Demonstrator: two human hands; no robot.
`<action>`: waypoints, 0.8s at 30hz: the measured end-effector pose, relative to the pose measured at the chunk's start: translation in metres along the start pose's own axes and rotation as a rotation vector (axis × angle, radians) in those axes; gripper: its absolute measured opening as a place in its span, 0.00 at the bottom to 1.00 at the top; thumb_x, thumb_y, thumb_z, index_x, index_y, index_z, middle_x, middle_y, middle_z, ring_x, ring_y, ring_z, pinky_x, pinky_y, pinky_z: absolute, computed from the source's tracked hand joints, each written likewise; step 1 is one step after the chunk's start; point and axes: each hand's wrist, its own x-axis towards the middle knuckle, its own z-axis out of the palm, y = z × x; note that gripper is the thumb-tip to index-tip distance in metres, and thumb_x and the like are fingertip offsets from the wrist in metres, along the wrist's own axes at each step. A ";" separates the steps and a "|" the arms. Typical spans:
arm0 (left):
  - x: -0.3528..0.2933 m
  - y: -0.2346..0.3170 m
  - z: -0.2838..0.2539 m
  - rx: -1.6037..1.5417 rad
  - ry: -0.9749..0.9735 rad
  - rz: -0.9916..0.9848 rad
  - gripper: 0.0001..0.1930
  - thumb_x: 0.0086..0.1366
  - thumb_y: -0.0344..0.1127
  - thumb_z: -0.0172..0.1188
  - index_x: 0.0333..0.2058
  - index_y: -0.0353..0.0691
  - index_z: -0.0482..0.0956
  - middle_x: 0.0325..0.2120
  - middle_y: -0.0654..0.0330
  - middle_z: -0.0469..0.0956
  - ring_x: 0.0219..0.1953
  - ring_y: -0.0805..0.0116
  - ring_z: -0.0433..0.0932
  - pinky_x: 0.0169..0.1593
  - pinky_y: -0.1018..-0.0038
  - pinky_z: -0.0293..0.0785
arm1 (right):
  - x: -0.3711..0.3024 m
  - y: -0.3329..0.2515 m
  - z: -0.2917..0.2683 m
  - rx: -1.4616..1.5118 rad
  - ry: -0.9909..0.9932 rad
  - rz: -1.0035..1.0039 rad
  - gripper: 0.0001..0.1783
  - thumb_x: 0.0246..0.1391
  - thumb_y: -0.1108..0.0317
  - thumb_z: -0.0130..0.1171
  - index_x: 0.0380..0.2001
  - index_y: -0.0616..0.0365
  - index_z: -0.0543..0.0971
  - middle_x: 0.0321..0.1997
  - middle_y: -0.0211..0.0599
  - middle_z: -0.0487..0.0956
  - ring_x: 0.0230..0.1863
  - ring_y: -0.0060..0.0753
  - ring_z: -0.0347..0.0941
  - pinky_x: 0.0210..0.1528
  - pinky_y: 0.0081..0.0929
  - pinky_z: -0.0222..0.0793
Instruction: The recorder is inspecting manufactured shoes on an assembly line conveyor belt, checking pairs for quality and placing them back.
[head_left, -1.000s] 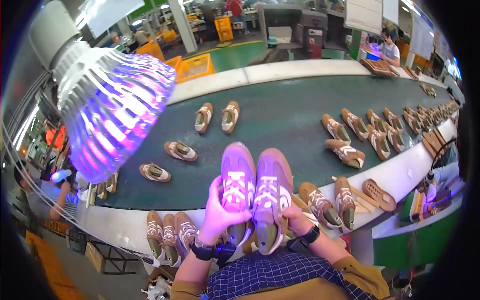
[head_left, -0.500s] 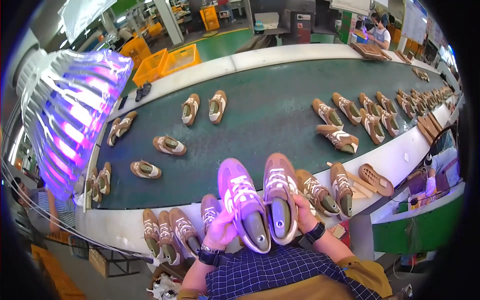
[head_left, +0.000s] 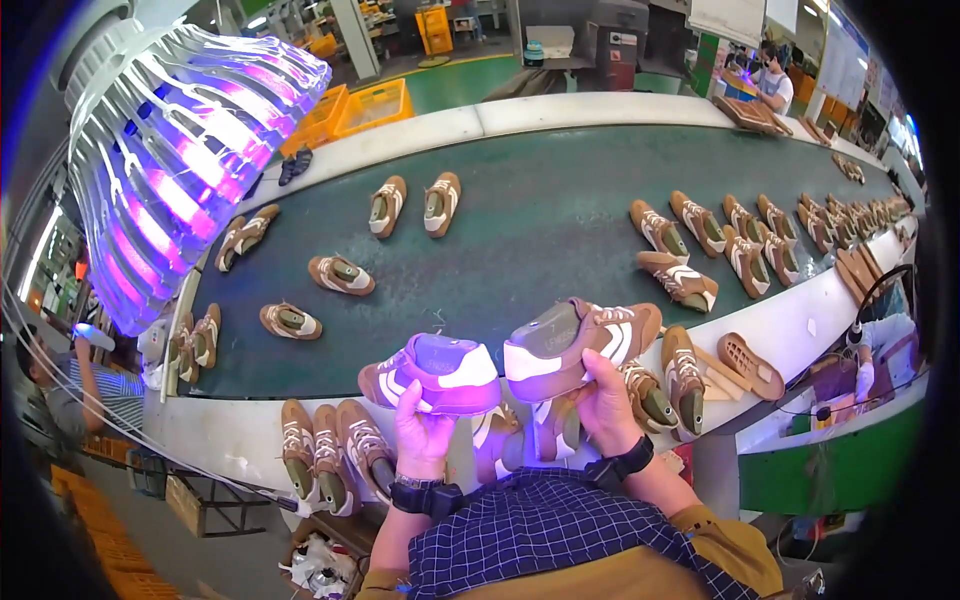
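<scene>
My left hand (head_left: 424,434) is closed on a brown sneaker (head_left: 432,374) with white trim, tinted purple by the lamp. Its toe points left. In my right hand (head_left: 606,405) is a matching brown sneaker (head_left: 582,348), toe to the right, so the two white heels face each other a small gap apart. Grey-green lasts fill both shoe openings. Below the held pair, two more sneakers (head_left: 497,440) stand on the white ledge (head_left: 250,440), partly hidden by my hands and the held shoes.
A lamp (head_left: 190,170) glowing purple hangs at the upper left. Beyond the ledge runs a green conveyor belt (head_left: 500,250) with several sneakers. More sneakers (head_left: 330,455) stand left on the ledge; a loose sole (head_left: 750,366) lies right. Yellow crates (head_left: 375,108) and other people are beyond.
Both sneakers have turned from soles-away, toes up, to sideways with heels facing each other. They have moved apart, uncovering two sneakers on the ledge. The view has shifted slightly.
</scene>
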 end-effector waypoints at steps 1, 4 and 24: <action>0.000 -0.001 -0.001 0.005 0.045 0.008 0.25 0.60 0.33 0.56 0.56 0.42 0.63 0.51 0.57 0.71 0.53 0.59 0.70 0.56 0.58 0.68 | -0.001 0.001 0.000 0.003 0.001 0.003 0.22 0.54 0.62 0.56 0.50 0.61 0.69 0.46 0.38 0.76 0.46 0.31 0.75 0.48 0.33 0.73; -0.002 -0.004 -0.002 -0.012 0.070 -0.004 0.25 0.60 0.34 0.57 0.55 0.42 0.64 0.50 0.57 0.71 0.52 0.59 0.71 0.55 0.58 0.70 | -0.003 0.005 -0.002 0.010 0.020 0.029 0.23 0.54 0.62 0.57 0.50 0.61 0.69 0.46 0.39 0.76 0.46 0.32 0.75 0.47 0.32 0.75; -0.004 -0.020 0.014 0.052 0.088 -0.008 0.26 0.60 0.36 0.55 0.57 0.42 0.61 0.52 0.56 0.68 0.55 0.56 0.69 0.56 0.54 0.69 | -0.005 -0.002 0.003 0.017 0.108 0.009 0.14 0.56 0.59 0.55 0.41 0.56 0.74 0.37 0.31 0.78 0.36 0.23 0.74 0.33 0.21 0.70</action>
